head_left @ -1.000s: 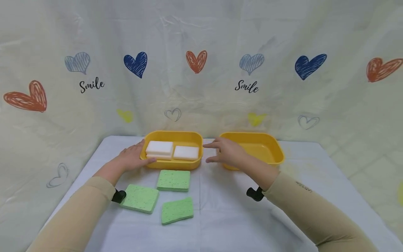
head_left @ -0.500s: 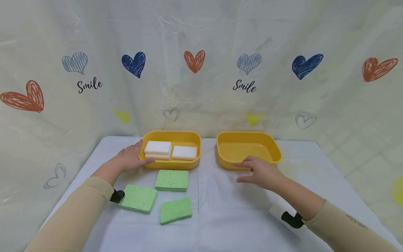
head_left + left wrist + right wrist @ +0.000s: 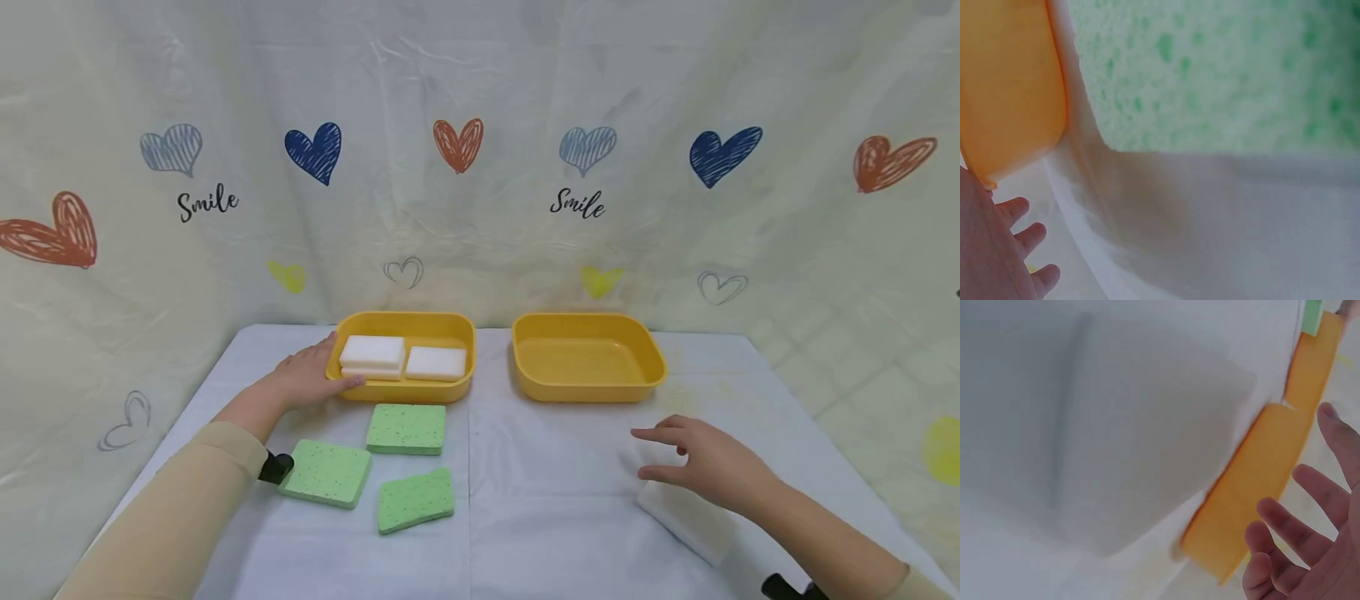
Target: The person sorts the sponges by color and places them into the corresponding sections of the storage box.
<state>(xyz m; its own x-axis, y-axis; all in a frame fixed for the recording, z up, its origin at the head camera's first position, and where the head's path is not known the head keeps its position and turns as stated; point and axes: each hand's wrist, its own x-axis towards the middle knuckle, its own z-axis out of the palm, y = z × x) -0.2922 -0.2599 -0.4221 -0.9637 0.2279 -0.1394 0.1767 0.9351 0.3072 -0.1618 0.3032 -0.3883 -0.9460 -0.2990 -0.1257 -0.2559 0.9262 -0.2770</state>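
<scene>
My left hand rests against the left end of a yellow tray, with its thumb along the front rim and its fingers by the side wall. Inside that tray lie white sponges, two stacked at the left and one beside them. Over the right part of the table my right hand hovers with fingers spread and nothing in them. Just below it lies another white sponge, partly covered by the hand and forearm. The right wrist view shows this sponge large and blurred, the fingers apart from it.
A second yellow tray stands to the right, with nothing in it. Several green sponges lie in front of the left tray: one near it, one by my left wrist, one closer to me. A curtain with hearts hangs behind.
My right hand has moved from between the two trays, down and to the right, to above the white sponge on the table. My left hand stays at the left tray.
</scene>
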